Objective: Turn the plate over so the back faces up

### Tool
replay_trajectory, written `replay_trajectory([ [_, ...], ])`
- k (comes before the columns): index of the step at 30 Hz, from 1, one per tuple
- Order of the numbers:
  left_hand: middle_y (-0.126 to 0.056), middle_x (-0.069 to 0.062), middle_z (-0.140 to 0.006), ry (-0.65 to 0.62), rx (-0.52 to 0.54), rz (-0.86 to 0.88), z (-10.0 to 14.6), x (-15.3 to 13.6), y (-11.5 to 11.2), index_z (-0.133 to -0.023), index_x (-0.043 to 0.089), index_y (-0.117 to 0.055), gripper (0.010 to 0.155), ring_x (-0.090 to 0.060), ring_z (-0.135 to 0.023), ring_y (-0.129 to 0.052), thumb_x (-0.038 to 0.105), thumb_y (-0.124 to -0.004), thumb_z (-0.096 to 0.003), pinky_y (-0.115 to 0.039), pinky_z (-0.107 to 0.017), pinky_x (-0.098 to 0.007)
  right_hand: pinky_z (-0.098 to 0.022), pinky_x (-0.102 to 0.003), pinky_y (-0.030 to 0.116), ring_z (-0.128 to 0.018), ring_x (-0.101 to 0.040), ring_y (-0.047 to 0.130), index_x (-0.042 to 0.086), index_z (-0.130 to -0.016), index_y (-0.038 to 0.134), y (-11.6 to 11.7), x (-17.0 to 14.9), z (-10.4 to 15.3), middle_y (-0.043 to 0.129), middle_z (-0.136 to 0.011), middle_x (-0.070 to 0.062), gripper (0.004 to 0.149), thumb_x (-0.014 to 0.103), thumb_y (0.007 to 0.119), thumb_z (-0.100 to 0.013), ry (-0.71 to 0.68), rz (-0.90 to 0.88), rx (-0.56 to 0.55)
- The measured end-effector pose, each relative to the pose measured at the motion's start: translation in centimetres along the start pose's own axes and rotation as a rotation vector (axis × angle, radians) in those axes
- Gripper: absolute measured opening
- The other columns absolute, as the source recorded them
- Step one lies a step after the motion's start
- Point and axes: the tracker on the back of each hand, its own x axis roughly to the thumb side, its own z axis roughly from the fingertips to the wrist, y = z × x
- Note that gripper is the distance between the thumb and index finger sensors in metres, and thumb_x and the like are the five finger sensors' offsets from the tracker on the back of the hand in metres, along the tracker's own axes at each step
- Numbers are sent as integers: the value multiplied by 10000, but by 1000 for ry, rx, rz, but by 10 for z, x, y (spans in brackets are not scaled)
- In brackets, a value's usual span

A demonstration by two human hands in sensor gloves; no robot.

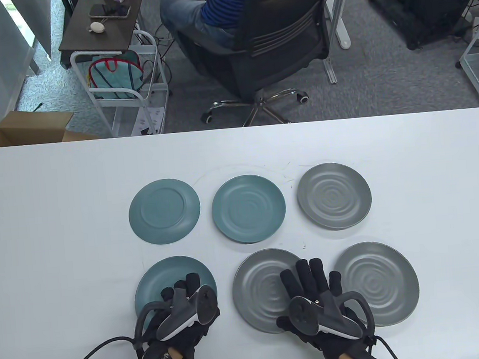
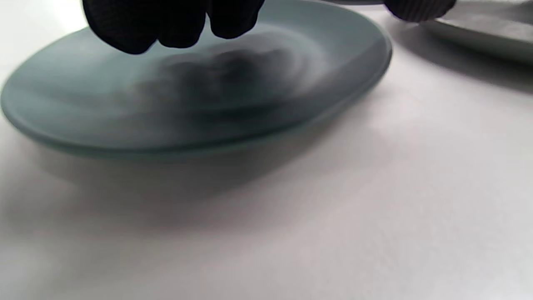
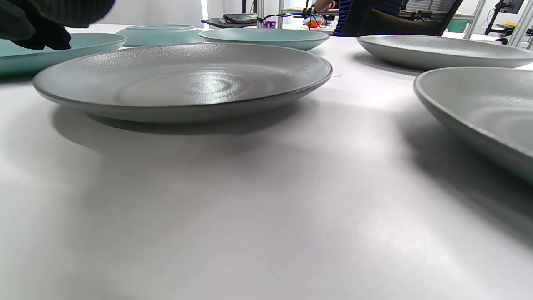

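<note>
Six plates: two rows of three on the white table [image 1: 59, 228]; five lie face up, one is already back up.
Left hand [image 1: 183, 308]: over the near teal plate [image 1: 160, 278], fingers curled down above its well; the left wrist view shows the fingertips [image 2: 175, 25] hanging over the surface with a shadow beneath, and I cannot tell whether they touch. It holds nothing.
Right hand [image 1: 317, 298]: fingers spread and flat over the right part of the near grey plate [image 1: 259, 291], between it and the near right plate [image 1: 382, 284]. It grips nothing; contact cannot be told.
Step in hand: likely the reach for the next plate to turn. The near teal plate looks the likelier target, though the right hand hovers by the grey one.
Next move: needs fingertips worked under a rim, since the rims sit low to the table, then a lift and a roll onto the face.
Orientation: near teal plate lies flat, face up, ripples showing. Round, so no long axis; its only axis stands vertical.
Far row: far left plate [image 1: 165, 211] shows its foot ring, back up; far middle plate [image 1: 248, 208] and far right plate [image 1: 334, 195] are face up.
</note>
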Motion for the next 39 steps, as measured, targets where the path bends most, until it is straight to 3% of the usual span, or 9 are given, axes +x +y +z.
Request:
replay_trajectory([
  [20, -520, -323, -1083, 33, 9, -89, -6, 18, -11, -1168, 46, -349, 948, -603, -936, -724, 664, -659, -520, -806, -584, -560, -734, -730, 292, -1076, -493, 147, 200, -1130, 136, 0, 2, -2, 123, -1183, -220, 932, 683, 591, -475, -13, -15, 23],
  [27, -557, -328, -1057, 26, 49, -82, -7, 18, -12, -1154, 37, -389, 897, -598, -888, -769, 627, -661, -535, -846, -536, -519, -735, -729, 295, -1076, -492, 150, 203, -1130, 135, 0, 3, -2, 122, -1183, -218, 931, 682, 591, -475, -21, -19, 19],
  [39, -602, -311, -1038, 1, 86, 128, 3, 6, 18, -1126, 18, -469, 730, -575, -842, -835, 472, -647, -583, -908, -436, -430, -735, -729, 297, -1076, -493, 148, 202, -1130, 135, 1, 3, -2, 121, -1183, -218, 930, 680, 592, -476, -30, -34, 16],
])
